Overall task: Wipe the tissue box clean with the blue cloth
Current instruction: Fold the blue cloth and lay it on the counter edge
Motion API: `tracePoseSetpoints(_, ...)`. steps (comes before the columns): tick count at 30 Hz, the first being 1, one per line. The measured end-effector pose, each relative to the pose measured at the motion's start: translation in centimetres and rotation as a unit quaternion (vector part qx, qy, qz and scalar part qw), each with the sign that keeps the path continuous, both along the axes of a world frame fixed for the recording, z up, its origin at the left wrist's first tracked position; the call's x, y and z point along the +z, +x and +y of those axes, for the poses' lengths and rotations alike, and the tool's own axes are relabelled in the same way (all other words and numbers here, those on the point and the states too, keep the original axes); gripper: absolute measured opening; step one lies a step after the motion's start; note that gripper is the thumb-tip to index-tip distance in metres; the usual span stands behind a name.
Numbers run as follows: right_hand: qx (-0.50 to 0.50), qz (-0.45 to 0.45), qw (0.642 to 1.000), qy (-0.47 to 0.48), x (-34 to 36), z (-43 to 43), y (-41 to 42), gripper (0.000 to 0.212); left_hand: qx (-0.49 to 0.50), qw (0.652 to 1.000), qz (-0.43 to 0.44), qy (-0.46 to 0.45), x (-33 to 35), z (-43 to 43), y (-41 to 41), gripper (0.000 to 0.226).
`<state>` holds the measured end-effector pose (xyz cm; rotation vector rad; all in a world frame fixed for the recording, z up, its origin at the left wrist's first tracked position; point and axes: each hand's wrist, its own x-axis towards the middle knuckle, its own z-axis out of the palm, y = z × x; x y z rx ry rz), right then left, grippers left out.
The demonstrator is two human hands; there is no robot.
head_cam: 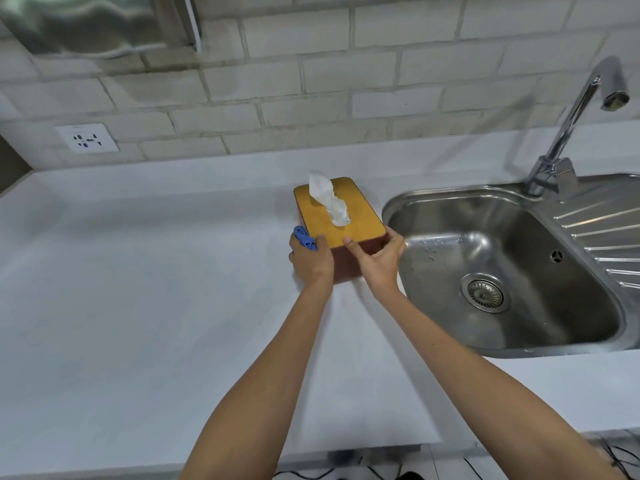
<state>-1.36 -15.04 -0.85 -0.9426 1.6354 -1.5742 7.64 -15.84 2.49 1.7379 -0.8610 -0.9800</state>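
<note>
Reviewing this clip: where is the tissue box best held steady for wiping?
Probably the tissue box at its near end, from the sink side, as the right hand does: flat walls suit a spanning grip, leaving the top clear for the blue cloth.

On the counter (138,289) beside the sink (450,202), the left hand (310,263) presses the blue cloth (304,238) against the tissue box (346,216); the right hand (379,258) grips its near right corner.

Your left hand (310,263) hides most of the blue cloth (304,238) and the tissue box's (341,216) near-left corner. The sink (450,199) runs off the right edge.
</note>
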Motion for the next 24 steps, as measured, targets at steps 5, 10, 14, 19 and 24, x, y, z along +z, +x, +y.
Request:
tracePoseSetpoints(5,0.008,0.019,1.0,0.007,-0.5,0.5,0.2,0.086,0.018,0.993,0.107,0.038,-0.3,0.2,1.3,0.043)
tracePoseSetpoints(10,-0.004,0.037,0.999,-0.019,0.2,1.8,-0.8,0.075,0.021,0.94,0.333,0.068,-0.3,2.9,2.3,0.02)
tracePoseSetpoints(14,0.08,0.107,0.988,-0.073,1.4,4.7,-2.5,0.037,-0.109,0.879,0.458,0.081,0.0,6.2,1.1,0.053)
tracePoseSetpoints(19,0.237,0.186,0.952,-0.046,4.6,8.0,-6.3,0.022,-0.206,0.804,0.553,0.079,1.8,7.2,-2.5,0.06)
tracePoseSetpoints(24,0.28,0.316,0.906,-0.023,8.0,10.0,-11.0,0.022,-0.312,0.789,0.524,0.08,2.7,8.2,-5.7,0.06)
